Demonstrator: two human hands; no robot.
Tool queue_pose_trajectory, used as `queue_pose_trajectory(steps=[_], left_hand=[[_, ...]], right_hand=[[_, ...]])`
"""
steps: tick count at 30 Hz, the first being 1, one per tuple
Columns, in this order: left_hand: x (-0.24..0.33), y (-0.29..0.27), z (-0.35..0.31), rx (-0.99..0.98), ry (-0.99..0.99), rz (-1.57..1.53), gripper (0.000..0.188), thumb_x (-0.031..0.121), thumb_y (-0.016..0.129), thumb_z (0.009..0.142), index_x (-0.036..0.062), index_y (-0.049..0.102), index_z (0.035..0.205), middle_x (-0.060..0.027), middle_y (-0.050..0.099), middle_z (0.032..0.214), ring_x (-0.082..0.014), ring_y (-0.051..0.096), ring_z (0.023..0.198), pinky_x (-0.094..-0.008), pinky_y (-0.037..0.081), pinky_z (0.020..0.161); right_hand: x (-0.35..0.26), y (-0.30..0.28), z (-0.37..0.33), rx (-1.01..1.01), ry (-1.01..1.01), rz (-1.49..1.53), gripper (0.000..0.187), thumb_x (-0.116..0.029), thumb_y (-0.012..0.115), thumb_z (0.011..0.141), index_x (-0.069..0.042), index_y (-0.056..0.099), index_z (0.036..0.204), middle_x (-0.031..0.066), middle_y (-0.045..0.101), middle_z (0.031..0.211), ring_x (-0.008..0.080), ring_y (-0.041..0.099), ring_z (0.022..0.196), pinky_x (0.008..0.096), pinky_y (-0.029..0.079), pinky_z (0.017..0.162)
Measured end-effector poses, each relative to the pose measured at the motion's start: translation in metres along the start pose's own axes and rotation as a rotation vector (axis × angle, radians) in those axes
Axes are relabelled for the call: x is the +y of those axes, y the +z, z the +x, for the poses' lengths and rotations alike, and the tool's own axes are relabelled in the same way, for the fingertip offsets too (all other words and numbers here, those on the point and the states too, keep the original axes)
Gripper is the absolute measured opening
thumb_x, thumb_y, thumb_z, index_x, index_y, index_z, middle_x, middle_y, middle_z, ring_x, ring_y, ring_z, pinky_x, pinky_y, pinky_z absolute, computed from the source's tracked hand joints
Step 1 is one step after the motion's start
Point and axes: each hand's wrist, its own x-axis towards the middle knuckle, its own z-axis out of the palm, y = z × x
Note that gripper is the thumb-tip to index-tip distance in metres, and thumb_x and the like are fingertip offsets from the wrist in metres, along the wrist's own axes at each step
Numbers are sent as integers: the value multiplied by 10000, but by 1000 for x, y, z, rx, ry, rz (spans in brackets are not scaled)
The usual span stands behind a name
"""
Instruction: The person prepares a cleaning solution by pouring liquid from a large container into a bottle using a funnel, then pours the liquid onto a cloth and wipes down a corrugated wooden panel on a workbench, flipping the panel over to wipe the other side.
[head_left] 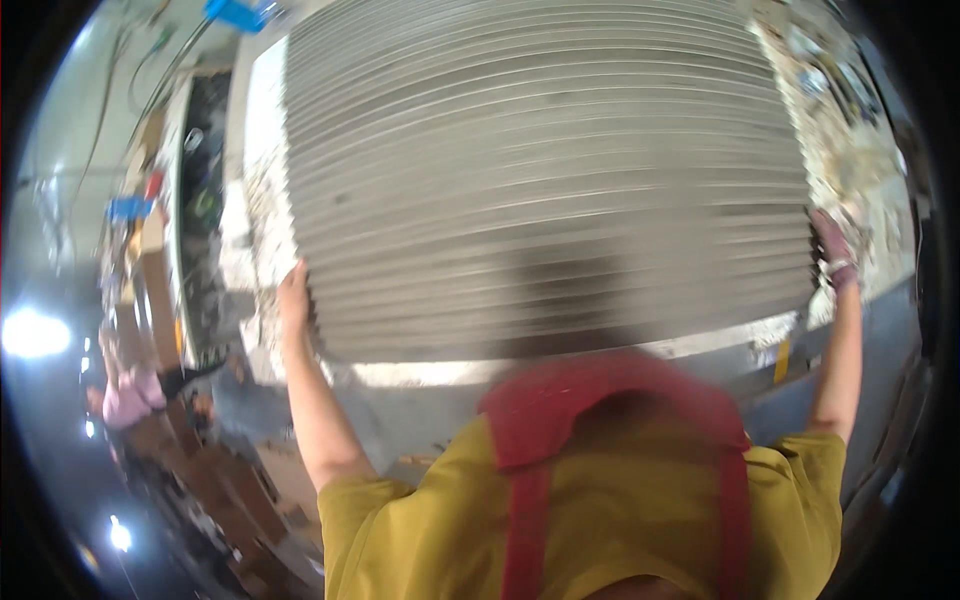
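A wide ridged grey panel (560, 150), like long strips lying side by side, stretches in front of me on a white-edged worktable (430, 373). At its near left edge, my bare left hand (294, 295) grips the side, with the fingers partly hidden and blurred. My right hand (835, 245), in a dark reddish glove, is closed at the opposite edge, a little farther from me. Both arms reach forward, spread about as wide as the panel. A dark shadow falls on the near middle of the ridges.
Whitish scraps (268, 225) lie along the table's left side, beside a long dark trough (203, 200). Loose tools and debris (825, 85) cover the far right. Another person in a pink top (133, 397) is at the left, near brown cardboard boxes (215, 490).
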Motion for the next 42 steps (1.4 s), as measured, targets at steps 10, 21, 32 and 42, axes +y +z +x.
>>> queue_pose_trajectory(steps=[10, 21, 32, 42], left_hand=[[-17, 3, -7, 86, 71, -26, 499, 418, 486, 933, -62, 618, 933, -94, 596, 738, -186, 479, 684, -337, 407, 658], [60, 11, 14, 332, 550, 525, 509, 348, 476, 942, 0, 432, 1311, -229, 446, 1324, -373, 422, 1235, -425, 346, 1026], [230, 108, 147, 485, 826, 339, 644, 417, 498, 917, -63, 373, 1329, -254, 374, 1386, -379, 350, 1291, -429, 281, 1078], [141, 66, 185, 217, 168, 559, 778, 634, 295, 901, -79, 510, 1126, -296, 568, 1125, -449, 557, 1019, -477, 427, 889]], right_hand=[[-29, -60, 57, 396, -744, -771, 476, -359, 434, 958, -65, 465, 1331, 144, 504, 1322, 240, 510, 1173, 324, 366, 983], [-119, 78, -17, 409, -885, -906, 612, -237, 622, 824, 15, 379, 1326, 245, 432, 1326, 396, 416, 1222, 421, 333, 1041], [-283, 213, 66, 489, -787, -689, 574, -422, 594, 827, -52, 492, 1255, 167, 481, 1320, 348, 438, 1230, 425, 341, 1031], [-204, 125, 163, 482, -300, -779, 755, -636, 405, 864, -123, 299, 1407, 281, 488, 1261, 412, 556, 1064, 472, 458, 869]])
